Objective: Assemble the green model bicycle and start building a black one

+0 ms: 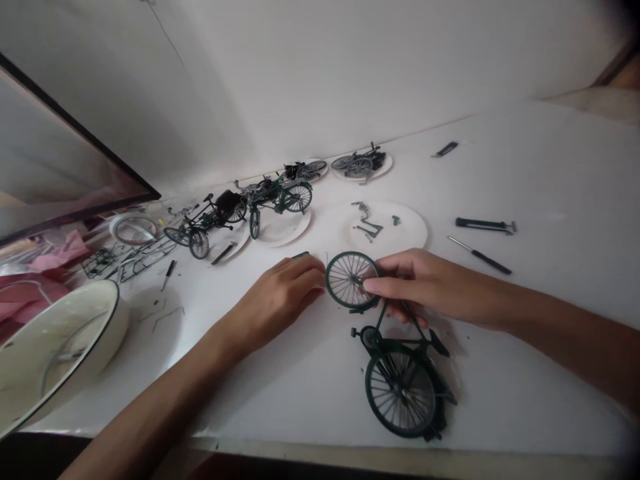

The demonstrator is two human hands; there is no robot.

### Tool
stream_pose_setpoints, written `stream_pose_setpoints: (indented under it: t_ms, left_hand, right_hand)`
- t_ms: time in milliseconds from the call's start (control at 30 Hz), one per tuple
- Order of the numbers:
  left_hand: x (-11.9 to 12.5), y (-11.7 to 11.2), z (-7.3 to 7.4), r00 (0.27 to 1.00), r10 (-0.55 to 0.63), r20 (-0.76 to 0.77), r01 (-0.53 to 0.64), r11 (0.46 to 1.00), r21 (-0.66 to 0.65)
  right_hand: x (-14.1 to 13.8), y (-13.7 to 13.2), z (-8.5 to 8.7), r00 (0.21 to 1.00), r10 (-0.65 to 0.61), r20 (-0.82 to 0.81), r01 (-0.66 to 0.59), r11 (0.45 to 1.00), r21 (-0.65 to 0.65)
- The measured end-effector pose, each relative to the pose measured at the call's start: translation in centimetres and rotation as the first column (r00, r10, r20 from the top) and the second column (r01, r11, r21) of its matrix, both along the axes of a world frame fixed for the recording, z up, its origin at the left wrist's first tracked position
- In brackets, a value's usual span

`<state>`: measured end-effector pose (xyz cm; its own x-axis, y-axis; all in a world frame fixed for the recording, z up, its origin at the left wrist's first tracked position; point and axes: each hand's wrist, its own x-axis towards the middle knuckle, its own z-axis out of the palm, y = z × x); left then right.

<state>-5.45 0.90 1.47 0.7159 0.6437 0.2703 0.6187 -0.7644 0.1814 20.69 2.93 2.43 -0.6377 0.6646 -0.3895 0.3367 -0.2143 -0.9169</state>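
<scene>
A dark green model bicycle rests on the white table, its rear wheel toward me and its front wheel toward the far side. My right hand grips it at the front end, thumb over the wheel's spokes near the hub and fingers behind. Just left of that wheel is my left hand, its fingers pressed together. A thin wire-like bit shows by the left fingertips, and a small green piece peeks out behind the knuckles; whether the fingers hold either is hidden.
Beyond my hands, a white plate carries small green and grey parts. A screwdriver and a black tool lie at right. Several model bicycles stand or lie along the wall. An enamel basin stands at left.
</scene>
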Motion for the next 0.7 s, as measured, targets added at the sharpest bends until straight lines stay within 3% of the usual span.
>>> stream_pose_setpoints:
  t_ms: [67,200,433,600,700]
  left_hand:
    - [0.2,0.1,-0.2,1.000,0.017,-0.025,-0.016,0.999,0.029]
    - [0.5,1.1,-0.7,0.990,-0.056,-0.133,0.068,0.994,0.086]
    - [1.0,2.1,-1.0,0.954,-0.017,-0.299,0.130,0.924,0.360]
    - [0.5,2.1,-0.9,0.967,0.016,-0.256,0.073,0.939,0.335]
    - [-0.2,2.0,-0.8,0.996,0.022,-0.085,0.002,0.962,0.271]
  right_hand:
    - [0.0,0.0,-0.1,1.000,0.014,0.016,-0.014,1.000,0.010]
    - [0.0,0.2,-0.6,1.000,0.018,0.013,-0.019,1.000,0.011]
    - [0.2,0.4,-1.1,0.999,0.032,-0.006,-0.032,0.999,0.035]
    - [0.0,0.0,-0.5,1.000,0.009,-0.004,-0.008,1.000,0.023]
    - [0.0,0.0,-0.4,1.000,0.004,-0.001,-0.004,1.000,0.029]
